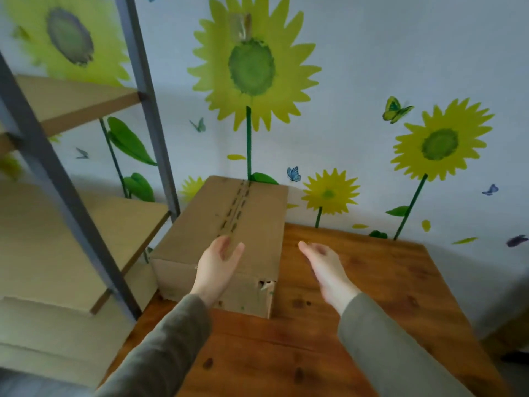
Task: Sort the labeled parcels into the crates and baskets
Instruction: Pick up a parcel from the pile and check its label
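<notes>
l hand [216, 265] over box [257, 224], tape print [236, 206] unreadable, r hand [325, 266] beside

My left sleeve [166, 348] and right sleeve [380, 348]: long, grey-green, plain soft fabric, loose fit, cuffs end at the wrists. Left hand [219, 267], right hand [326, 270] bare past cuffs.

The light is soft and even, like daylight, moderately bright and without glare. The shadows are pale, with blurred edges: one grey band lies on the wall [357, 67] behind the shelf unit [37, 156] at the left, another lies beside the right edge of the table [372, 282]. The whole picture is a little soft. The sunflower print [68, 38] at the far left is smeared most, and the left hand [217, 267] and right hand [323, 267] have unsharp edges. The posts of the shelf unit lean and bend from wide-angle distortion.
</notes>
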Demonstrator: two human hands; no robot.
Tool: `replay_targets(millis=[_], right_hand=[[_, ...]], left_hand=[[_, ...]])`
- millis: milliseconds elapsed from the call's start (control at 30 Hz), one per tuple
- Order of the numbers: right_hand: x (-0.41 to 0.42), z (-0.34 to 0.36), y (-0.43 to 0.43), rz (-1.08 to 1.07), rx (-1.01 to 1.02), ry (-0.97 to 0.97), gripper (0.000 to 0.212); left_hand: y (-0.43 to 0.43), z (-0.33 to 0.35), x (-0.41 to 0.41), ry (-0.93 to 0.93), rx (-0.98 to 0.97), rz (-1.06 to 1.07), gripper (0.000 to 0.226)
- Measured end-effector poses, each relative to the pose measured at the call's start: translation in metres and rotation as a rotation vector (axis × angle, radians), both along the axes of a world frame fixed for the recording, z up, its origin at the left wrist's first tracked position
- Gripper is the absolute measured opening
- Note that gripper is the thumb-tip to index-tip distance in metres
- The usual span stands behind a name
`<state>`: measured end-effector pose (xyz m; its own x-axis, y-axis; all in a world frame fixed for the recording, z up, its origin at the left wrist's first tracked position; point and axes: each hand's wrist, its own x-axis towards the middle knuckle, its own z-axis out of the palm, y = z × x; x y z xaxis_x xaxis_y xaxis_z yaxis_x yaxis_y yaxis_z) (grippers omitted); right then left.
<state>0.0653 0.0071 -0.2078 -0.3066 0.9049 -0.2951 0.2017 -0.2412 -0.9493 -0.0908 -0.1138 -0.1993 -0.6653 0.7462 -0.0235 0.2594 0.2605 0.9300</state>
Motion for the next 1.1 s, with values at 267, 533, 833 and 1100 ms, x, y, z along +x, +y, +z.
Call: replay_targets(millis=[267, 533, 833, 1100], right_hand=[[-0.047, -0.027, -0.012, -0.021, 0.027, -0.099, 0.059], [-0.096, -0.064, -0.037, -0.296, -0.104, -0.037, 0.076], [-0.112, -0.079, -0.042, -0.525, -0.225, 0.083, 0.061], [-0.107, -0.083, -0.039, -0.579, -0.227, 0.12, 0.057]], left_hand=[[-0.019, -0.019, -0.051, 0.066, -0.072, 0.117, 0.059], [-0.021, -0.044, -0.12, 0.095, -0.182, 0.118, 0.056], [-0.013, -0.068, -0.162, -0.09, -0.288, 0.147, 0.057], [-0.008, -0.063, -0.156, -0.04, -0.278, 0.104, 0.05]])
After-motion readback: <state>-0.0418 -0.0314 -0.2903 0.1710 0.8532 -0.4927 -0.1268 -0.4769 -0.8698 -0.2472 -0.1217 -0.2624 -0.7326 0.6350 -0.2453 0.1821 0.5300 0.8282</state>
